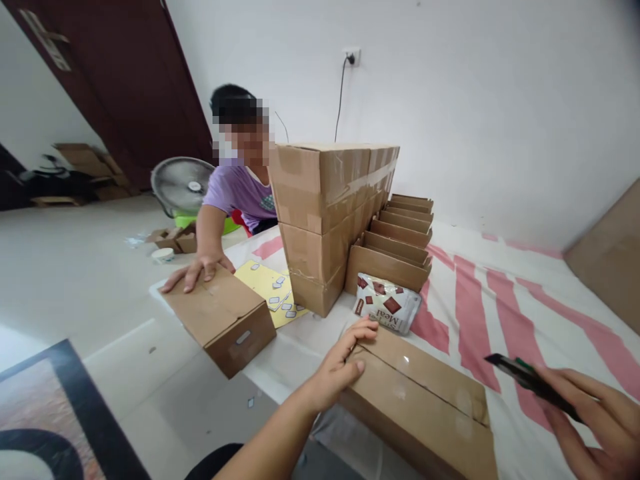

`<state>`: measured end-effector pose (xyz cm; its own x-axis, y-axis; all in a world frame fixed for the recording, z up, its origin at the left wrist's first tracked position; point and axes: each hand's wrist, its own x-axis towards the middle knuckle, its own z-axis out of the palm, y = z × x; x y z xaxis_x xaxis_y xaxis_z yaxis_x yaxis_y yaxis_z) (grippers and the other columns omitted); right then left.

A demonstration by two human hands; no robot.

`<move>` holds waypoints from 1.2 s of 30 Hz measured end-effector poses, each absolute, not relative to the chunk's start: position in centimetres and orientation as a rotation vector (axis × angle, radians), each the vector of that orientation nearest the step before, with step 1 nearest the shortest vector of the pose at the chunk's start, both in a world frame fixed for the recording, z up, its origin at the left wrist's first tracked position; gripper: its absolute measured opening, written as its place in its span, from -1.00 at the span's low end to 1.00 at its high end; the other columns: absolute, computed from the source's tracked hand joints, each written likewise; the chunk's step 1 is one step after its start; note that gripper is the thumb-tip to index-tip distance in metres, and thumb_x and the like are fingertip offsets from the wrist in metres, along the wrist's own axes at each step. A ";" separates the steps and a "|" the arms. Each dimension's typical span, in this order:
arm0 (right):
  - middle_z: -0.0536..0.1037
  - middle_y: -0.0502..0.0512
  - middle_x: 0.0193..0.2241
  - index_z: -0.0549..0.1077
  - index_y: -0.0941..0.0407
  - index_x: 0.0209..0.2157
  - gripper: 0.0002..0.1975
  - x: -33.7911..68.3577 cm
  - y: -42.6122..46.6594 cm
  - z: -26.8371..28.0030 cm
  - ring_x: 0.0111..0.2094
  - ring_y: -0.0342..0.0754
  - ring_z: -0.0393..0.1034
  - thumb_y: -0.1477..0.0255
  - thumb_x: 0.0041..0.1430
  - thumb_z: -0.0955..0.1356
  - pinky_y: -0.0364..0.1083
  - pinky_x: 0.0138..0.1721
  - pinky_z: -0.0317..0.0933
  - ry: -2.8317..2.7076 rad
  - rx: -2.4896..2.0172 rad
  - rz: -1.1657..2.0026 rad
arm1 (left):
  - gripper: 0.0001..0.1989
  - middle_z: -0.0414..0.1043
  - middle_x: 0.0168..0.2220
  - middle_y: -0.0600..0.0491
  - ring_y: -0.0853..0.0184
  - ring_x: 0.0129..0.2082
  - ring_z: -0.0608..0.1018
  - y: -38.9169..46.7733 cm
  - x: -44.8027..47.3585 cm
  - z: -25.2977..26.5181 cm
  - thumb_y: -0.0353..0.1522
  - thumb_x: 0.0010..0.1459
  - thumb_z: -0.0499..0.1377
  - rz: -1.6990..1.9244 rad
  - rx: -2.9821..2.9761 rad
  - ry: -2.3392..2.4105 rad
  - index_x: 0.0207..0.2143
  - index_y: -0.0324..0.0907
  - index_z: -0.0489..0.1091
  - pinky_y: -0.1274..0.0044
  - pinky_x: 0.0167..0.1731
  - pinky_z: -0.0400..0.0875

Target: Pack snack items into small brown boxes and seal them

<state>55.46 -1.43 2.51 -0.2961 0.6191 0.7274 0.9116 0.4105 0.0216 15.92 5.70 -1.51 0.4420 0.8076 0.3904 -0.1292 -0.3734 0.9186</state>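
1. The box (420, 413) lies on the table in front of me, a little right of the middle, at the near edge. Its long axis goes from far left to near right, and the seam (425, 387) of its top follows the same line.
2. My left hand (343, 360) rests on the far left corner of this box, fingers apart, thumb on top; it presses but does not close around anything.
3. My right hand (595, 413) is gripping the cutter (530, 380) in the air, to the right of the box. The blade end (494, 361) points left and slightly far, towards the box, without touching it.
4. As I judge, the work on this box is only partly done: its top lies flat, the blade is away from it, and I cannot tell whether the seam is cut or taped.
5. Just beyond the box is a food pouch (385, 303), its print upside down to me.
6. Farther, boxes with raised flaps (393, 263) make a row, beside a stack of closed, taped boxes (345, 190).
7. At the left, another person (240, 190) lays a hand (203, 270) on a second box (235, 300).
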 end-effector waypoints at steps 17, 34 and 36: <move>0.56 0.18 -0.17 0.47 0.17 -0.01 -0.61 37.3 1.6 8.3 -0.16 0.09 0.36 0.60 0.27 0.14 0.11 -0.06 0.06 -2.473 -0.942 -0.848 | -0.43 0.09 0.31 -0.05 0.04 0.37 -0.05 5.7 15.5 -1.4 -0.08 0.22 0.10 1.099 1.721 0.603 0.23 -0.06 0.17 0.20 0.32 -0.17; 0.58 0.18 -0.25 0.49 0.18 -0.09 -0.56 44.4 -2.7 10.2 -0.18 0.11 0.35 0.65 0.25 0.08 0.14 -0.10 0.07 -2.648 -0.953 -0.884 | -0.52 0.14 0.27 -0.06 0.05 0.35 0.01 5.9 15.4 -1.3 -0.10 0.25 0.07 1.061 1.779 0.628 0.16 -0.06 0.23 0.21 0.30 -0.12; 0.57 0.18 -0.22 0.47 0.16 -0.06 -0.57 46.0 -3.2 9.8 -0.15 0.11 0.35 0.66 0.22 0.10 0.15 -0.09 0.08 -2.644 -1.009 -0.828 | -0.53 0.14 0.28 -0.05 0.05 0.34 0.02 6.0 15.4 -1.2 -0.11 0.25 0.07 1.061 1.779 0.630 0.15 -0.05 0.23 0.21 0.30 -0.11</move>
